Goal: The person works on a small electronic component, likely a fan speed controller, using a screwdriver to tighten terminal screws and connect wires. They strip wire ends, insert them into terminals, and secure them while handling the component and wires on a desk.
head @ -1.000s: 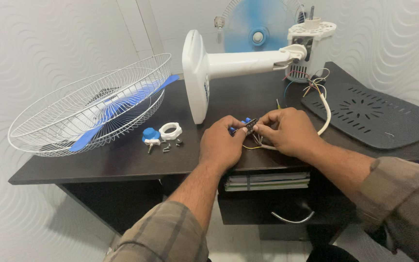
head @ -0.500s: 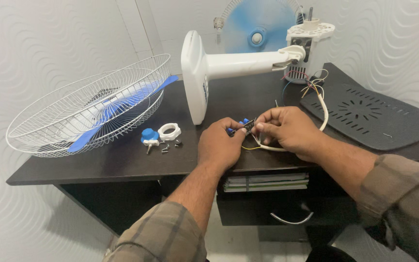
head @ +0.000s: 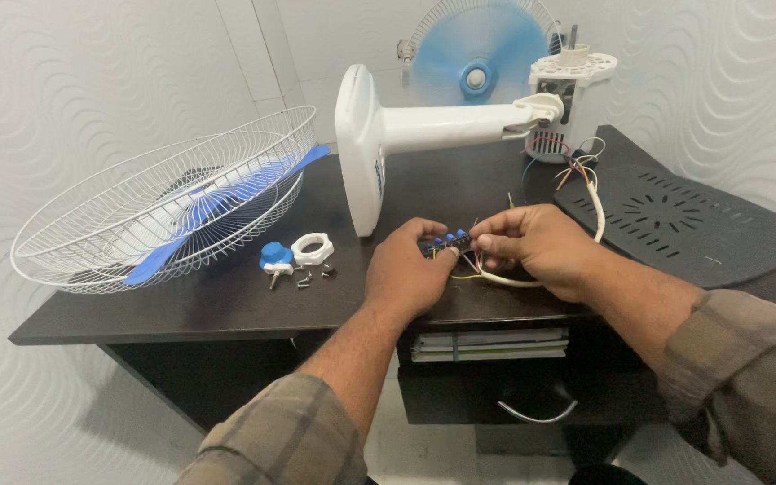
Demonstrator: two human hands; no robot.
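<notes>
My left hand (head: 413, 269) and my right hand (head: 536, 247) meet over the front of a dark desk (head: 226, 310). Together they pinch a small black switch block with blue buttons (head: 446, 242). Thin coloured wires (head: 471, 268) and a white cable (head: 596, 211) run from it up to the white fan motor housing (head: 568, 99). The fan's white stand and round base (head: 363, 148) lie on their side just behind my hands.
A white wire guard (head: 163, 211) holding a blue blade (head: 217, 211) lies at the left. A blue knob (head: 276, 256), a white ring nut (head: 313, 248) and small screws (head: 307, 280) sit beside it. A dark grey vented cover (head: 684, 224) lies right. Another fan (head: 478, 54) stands behind.
Both hands stay together on the switch block, with only small finger shifts. The view has tilted slightly.
</notes>
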